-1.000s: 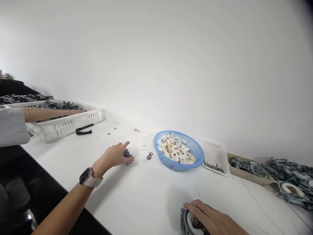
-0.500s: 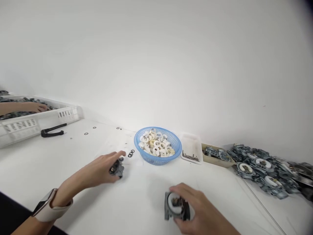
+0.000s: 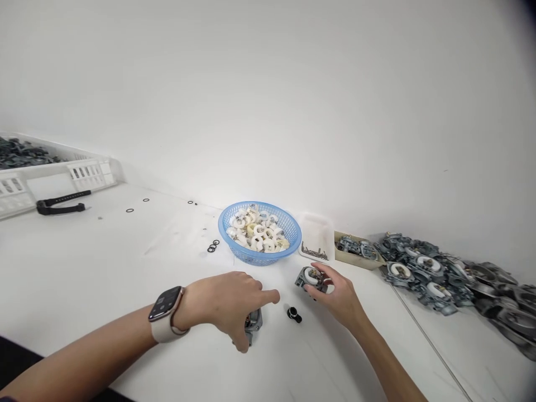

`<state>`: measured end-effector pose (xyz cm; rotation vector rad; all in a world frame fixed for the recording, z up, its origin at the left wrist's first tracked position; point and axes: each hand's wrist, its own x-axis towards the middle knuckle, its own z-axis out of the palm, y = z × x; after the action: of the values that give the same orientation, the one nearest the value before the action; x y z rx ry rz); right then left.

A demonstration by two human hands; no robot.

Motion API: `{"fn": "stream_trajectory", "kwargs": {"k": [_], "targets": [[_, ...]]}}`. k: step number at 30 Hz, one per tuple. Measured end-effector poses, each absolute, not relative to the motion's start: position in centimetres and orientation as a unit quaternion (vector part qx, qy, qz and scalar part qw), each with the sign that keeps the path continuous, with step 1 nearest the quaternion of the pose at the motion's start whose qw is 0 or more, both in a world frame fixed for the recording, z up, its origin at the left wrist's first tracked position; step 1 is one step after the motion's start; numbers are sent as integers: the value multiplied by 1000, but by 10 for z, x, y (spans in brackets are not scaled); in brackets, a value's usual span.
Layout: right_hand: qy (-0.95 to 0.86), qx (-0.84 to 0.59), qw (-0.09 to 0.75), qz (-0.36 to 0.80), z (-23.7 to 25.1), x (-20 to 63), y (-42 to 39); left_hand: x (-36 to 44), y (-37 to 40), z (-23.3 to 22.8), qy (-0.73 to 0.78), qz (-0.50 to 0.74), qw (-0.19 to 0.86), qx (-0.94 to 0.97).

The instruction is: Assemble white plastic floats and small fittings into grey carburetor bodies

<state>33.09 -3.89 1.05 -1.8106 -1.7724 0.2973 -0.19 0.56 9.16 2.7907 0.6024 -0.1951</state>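
Head view: both hands closing on grey metal parts at lower centre

Right hand (image 3: 339, 296) is gripping a grey metal part with a white ring (image 3: 310, 277), now carried up toward the blue basket (image 3: 288, 229) from the lower edge where it sat a second ago. Left hand (image 3: 228, 307), fingers curled, is clamped on a small grey part (image 3: 253, 322), drawn back from the black rings (image 3: 213, 246). A black knob (image 3: 294, 313) is lying on the bench (image 3: 104, 262) between the hands. Finished-looking castings (image 3: 444, 276) are piling at right; a white crate (image 3: 58, 173) is sitting at upper left.
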Motion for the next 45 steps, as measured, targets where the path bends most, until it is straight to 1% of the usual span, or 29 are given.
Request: {"fn": "stream_trajectory", "kwargs": {"k": [7,11,16,19,21,23,27,33,37,41,43,45], "targets": [[-664,-677,298,105,11,325,-43,-27,10,74,235,3,229,945],[-671,-679,286,89,16,324,-42,-42,17,64,228,40,279,932],[-691,-663,285,30,45,315,-53,-57,29,60,196,72,333,920],[-734,-616,285,18,68,285,-65,-60,30,56,194,88,343,915],[-792,-555,249,46,78,253,-70,-59,28,52,205,100,335,914],[-843,-499,187,78,84,219,-71,-55,25,48,213,111,322,916],[-884,-454,88,70,88,173,-62,-47,20,42,214,131,293,923],[-898,-439,-10,29,94,159,-50,-47,25,34,213,139,256,932],[-902,-425,-73,30,102,153,-54,-45,28,28,220,143,234,936],[-885,-449,-106,58,133,155,-39,-42,25,24,229,157,204,939],[-864,-490,-100,67,155,166,-14,-43,25,24,224,166,194,940],[-836,-540,-84,44,171,180,22,-45,26,25,214,171,189,943]]}}
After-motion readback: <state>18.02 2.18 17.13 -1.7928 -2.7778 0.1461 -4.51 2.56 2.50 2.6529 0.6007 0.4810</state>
